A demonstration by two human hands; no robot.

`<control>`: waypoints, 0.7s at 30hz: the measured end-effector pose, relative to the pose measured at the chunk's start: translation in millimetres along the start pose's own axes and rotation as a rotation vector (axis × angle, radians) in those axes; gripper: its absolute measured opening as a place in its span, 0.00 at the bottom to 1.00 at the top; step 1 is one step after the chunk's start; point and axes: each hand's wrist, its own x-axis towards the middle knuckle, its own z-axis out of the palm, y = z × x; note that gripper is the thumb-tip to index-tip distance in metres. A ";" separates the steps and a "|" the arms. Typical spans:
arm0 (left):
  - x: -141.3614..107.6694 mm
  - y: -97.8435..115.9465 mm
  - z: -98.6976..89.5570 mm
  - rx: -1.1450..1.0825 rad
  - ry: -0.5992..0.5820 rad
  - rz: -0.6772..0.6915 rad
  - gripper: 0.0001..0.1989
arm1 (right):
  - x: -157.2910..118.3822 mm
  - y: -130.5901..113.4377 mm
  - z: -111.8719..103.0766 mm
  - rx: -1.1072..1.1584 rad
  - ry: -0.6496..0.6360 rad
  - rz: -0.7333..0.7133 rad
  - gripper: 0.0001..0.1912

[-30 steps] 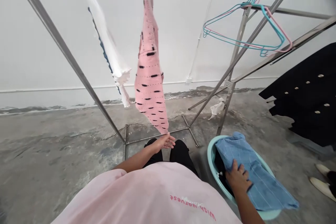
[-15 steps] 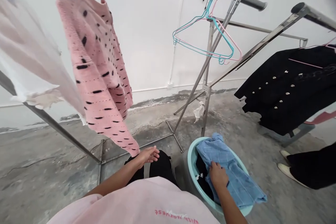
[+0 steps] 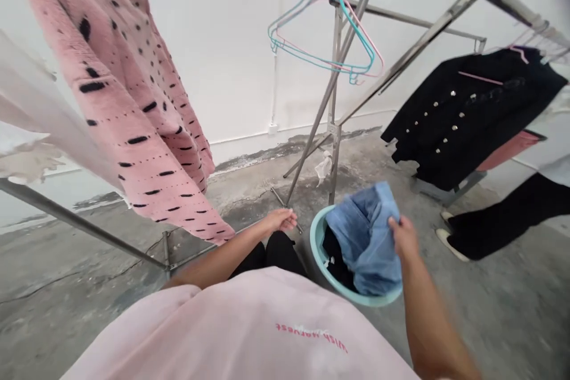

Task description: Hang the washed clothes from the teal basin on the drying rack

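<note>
My right hand [image 3: 404,236] grips the edge of a blue denim garment [image 3: 367,237], partly lifted above a light blue tub [image 3: 319,237]. Dark cloth [image 3: 337,261] with small white bits lies inside the tub, on its left side. My left hand [image 3: 281,221] hovers left of the tub over my black trousers, its fingers curled loosely together with nothing seen in them. The sleeve end of a pink sweater [image 3: 146,130] with black marks hangs beside my left forearm.
Blue and pink hangers [image 3: 327,62] hang from a metal rack [image 3: 318,113]. A black garment with buttons [image 3: 467,113] hangs at the right, near a person's dark trouser legs [image 3: 499,219]. White cloth [image 3: 22,154] hangs at far left. A rack bar [image 3: 89,222] slants across the lower left.
My right hand has moved right and raised the denim's edge, folding it up over the tub. My left hand has moved right and its fingers have curled in. The view has shifted.
</note>
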 end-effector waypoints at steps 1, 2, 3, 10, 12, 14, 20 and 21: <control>1.1 10.5 3.0 0.018 -0.022 0.018 0.19 | 4.2 -13.3 -15.4 0.144 0.063 -0.007 0.20; 2.4 21.8 7.0 0.030 -0.046 0.052 0.19 | 8.3 -28.2 -30.3 0.353 0.149 -0.026 0.15; 3.5 33.5 11.8 0.042 -0.068 0.080 0.18 | 11.9 -45.1 -44.6 0.533 0.187 -0.069 0.12; -18.2 105.7 26.6 0.134 -0.205 0.467 0.42 | -2.6 -224.2 -109.6 1.067 -0.089 -0.664 0.23; -30.3 118.1 18.2 0.117 -0.170 0.559 0.49 | -15.7 -278.5 -112.8 1.107 -0.241 -0.833 0.24; -41.7 125.5 4.9 0.113 -0.109 0.634 0.55 | -27.2 -322.5 -106.6 1.123 -0.350 -0.937 0.23; -68.6 121.2 -55.1 0.123 0.295 0.841 0.64 | -33.3 -377.5 -32.1 1.213 -0.573 -0.882 0.22; -71.8 118.6 -65.1 0.151 0.413 0.839 0.63 | -28.9 -379.1 -14.7 1.224 -0.617 -0.832 0.23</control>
